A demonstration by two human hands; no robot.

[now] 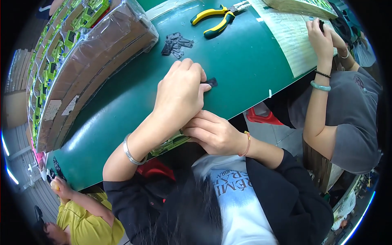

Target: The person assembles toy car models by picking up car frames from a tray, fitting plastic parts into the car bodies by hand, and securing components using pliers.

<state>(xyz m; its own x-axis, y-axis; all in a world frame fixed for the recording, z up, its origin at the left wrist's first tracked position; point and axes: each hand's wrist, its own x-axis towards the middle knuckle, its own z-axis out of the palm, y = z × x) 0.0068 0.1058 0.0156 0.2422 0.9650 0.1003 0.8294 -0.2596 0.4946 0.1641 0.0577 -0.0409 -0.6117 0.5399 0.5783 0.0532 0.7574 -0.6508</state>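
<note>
My left hand (179, 86), a silver bangle at its wrist, reaches over the green table with its fingers curled. Its thumb and fingers close on a small flat black plastic piece (211, 83) that sticks out to the right of the thumb. My right hand (216, 132) is just below, close against the left wrist, with bent fingers pressed together. Whatever those fingers hold is hidden behind the left wrist. Partly covered by my left forearm, a light-green plastic part (170, 145) shows at the table's near edge.
Loose black plates (176, 44) lie in a pile beyond my left hand. Yellow-and-green pliers (218, 21) rest further back. Stacked trays of green parts (102, 77) rise at left. A pale sheet (281, 45) lies at right, by a co-worker's hands (320, 36). Another person (87, 212) works lower left.
</note>
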